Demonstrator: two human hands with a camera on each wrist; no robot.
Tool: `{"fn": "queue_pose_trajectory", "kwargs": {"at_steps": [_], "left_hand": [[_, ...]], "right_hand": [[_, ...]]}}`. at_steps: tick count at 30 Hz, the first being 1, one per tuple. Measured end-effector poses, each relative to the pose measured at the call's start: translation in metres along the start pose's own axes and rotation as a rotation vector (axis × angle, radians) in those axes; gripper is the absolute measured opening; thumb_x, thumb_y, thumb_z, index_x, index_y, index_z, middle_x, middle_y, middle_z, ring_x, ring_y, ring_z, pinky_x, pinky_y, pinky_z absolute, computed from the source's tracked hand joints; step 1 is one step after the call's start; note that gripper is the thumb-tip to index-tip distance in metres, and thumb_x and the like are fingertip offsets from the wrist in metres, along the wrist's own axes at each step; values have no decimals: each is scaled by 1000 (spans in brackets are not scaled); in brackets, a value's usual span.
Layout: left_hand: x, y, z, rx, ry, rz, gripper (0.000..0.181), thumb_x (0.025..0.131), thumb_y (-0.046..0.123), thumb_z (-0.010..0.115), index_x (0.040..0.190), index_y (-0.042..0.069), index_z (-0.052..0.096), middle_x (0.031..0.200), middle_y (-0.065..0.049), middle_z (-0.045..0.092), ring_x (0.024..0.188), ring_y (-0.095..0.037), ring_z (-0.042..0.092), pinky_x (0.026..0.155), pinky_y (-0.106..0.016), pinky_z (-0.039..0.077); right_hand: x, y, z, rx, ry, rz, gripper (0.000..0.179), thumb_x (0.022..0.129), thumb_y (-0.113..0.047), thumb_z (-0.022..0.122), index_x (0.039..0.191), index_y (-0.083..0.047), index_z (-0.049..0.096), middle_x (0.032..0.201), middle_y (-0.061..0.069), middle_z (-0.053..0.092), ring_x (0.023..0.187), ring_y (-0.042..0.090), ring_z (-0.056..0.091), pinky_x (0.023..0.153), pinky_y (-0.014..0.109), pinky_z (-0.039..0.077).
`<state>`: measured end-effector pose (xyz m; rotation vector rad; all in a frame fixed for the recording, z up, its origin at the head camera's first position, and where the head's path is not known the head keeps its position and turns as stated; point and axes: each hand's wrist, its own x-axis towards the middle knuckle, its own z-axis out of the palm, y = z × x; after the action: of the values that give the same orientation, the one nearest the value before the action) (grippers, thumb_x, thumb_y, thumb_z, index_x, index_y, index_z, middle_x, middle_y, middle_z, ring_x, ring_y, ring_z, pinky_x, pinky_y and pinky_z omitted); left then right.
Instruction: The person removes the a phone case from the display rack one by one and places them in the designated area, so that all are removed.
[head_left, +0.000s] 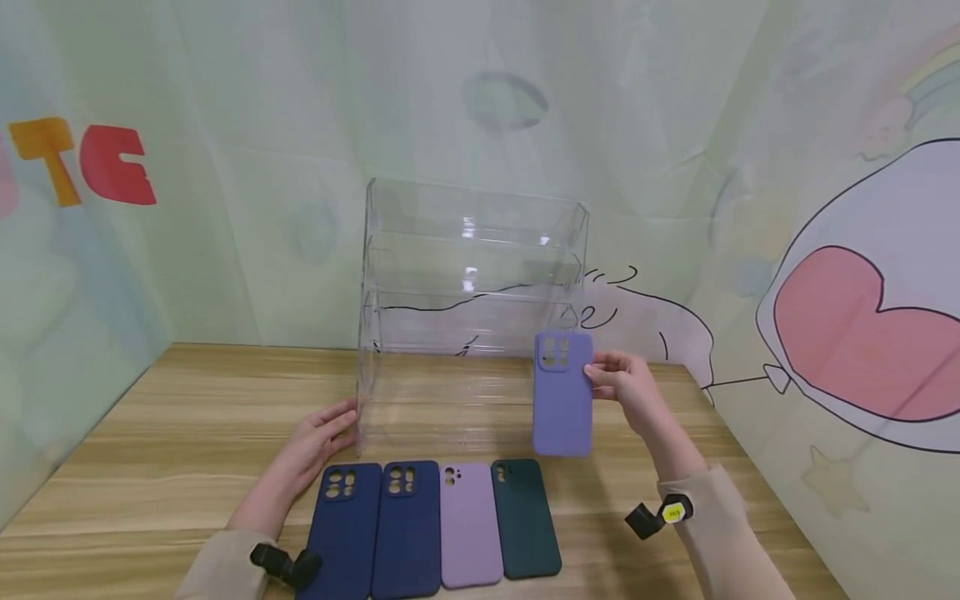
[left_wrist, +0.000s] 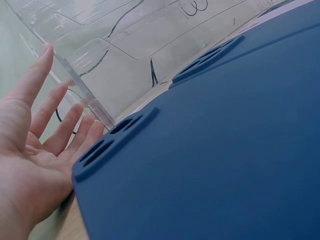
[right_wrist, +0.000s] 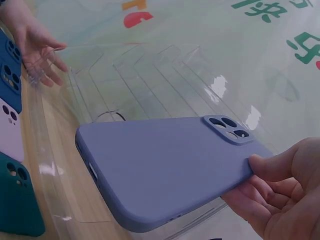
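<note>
My right hand [head_left: 626, 387] pinches a lavender-blue phone case [head_left: 562, 408] by its right edge, thumb on the back face and fingers behind. The case stands upright in front of the right end of a clear acrylic tiered rack [head_left: 450, 387]. In the right wrist view the same case [right_wrist: 165, 170] shows its camera cutouts near the thumb. My left hand [head_left: 318, 437] touches the rack's left side panel with fairly straight fingers. The left wrist view shows that hand [left_wrist: 55, 130], palm visible, beside a navy phone case [left_wrist: 210, 165].
In a row before the rack lie two navy cases [head_left: 345, 525] [head_left: 408, 533], a pale purple case [head_left: 471, 529] and a dark green case [head_left: 527, 521]. The wooden table [head_left: 187, 433] meets a printed curtain [head_left: 262, 208] behind and at the sides.
</note>
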<state>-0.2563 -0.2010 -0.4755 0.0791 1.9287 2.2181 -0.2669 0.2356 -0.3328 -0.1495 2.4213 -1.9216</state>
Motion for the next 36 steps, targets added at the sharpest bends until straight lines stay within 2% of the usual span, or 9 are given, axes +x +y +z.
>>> {"fn": "queue_pose_trajectory", "kwargs": {"at_steps": [4,7,15,23,36], "left_hand": [[0,0,1,17,-13,1,70,102,27,53,151,-8,19,159,-16,22,105,12,53,93,-15,48],[0,0,0,17,-20,6,69,102,27,53,151,-8,18,160,-22,14,104,13,52,92,-15,48],[1,-1,0,11,-16,3,70,102,27,54,151,-8,18,159,-21,14,104,13,53,92,-14,48],[1,-1,0,10,-14,6,69,102,26,54,151,-8,19,159,-19,16,104,13,53,93,-14,48],[0,0,0,16,-20,-5,70,102,27,53,152,-8,17,161,-22,10,100,17,50,92,-13,47]], "right_hand": [[-4,9,-2,2,-16,29,35,97,-4,56,123,19,49,82,-6,63,70,4,63,69,20,57],[-7,16,-3,-3,-34,45,34,97,-4,56,122,18,50,81,-6,63,69,4,63,68,20,57],[-15,38,-7,-5,-80,91,42,96,-5,56,127,21,47,82,-7,63,71,4,62,68,21,57],[-25,60,-10,-3,-119,147,40,96,-7,56,125,20,49,83,-7,63,73,4,61,70,21,56],[-39,94,-17,3,-214,208,28,95,-8,56,113,13,57,79,-9,64,70,4,62,68,21,55]]}}
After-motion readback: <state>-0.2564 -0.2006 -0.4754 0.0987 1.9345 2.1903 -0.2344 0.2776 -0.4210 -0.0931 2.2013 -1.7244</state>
